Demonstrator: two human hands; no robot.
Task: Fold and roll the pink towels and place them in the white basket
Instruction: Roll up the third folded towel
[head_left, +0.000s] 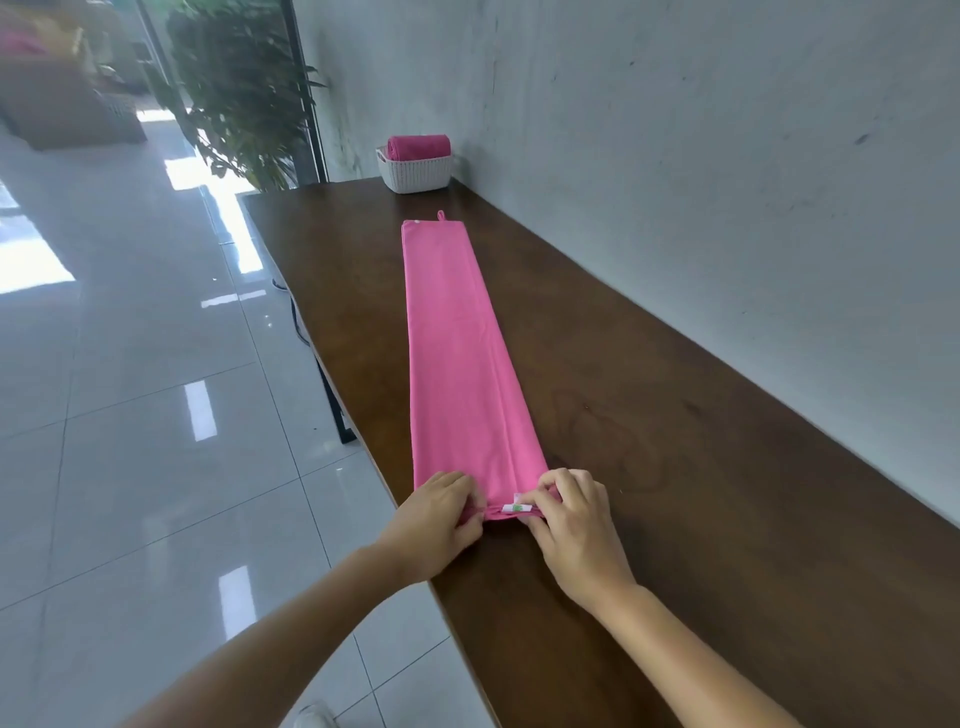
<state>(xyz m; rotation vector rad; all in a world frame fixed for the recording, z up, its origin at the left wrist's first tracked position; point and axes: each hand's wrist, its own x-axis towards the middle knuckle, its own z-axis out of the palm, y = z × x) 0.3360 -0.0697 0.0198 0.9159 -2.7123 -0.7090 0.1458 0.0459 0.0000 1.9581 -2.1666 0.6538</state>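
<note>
Editor: Desk first, then. What lies on it?

Reporter: Dark wooden desk (675, 467) runs away from both grips along a grey wall. Pink towel (457, 353), folded into a long narrow strip, lies flat from the grips toward the far end, with its hanging loop (441, 214) at the end farthest from them.

Editor: And the basket?

Reporter: White basket (415, 174) stands well beyond the strip's far end, against the wall, with one rolled towel (418, 145) lying in it.

Editor: The grips?

Reporter: Left grip (441, 514) and right grip (571, 525) sit side by side at the near hem, fingers curled and pinching the cloth. A small white label (517, 508) shows between them, by the right fingers.

Editor: How will it handle?

Reporter: Light, soft and limp, by the look of it. It should roll easily, but could skew or slacken unless both near corners are held and turned evenly. The roll seems barely begun.
</note>
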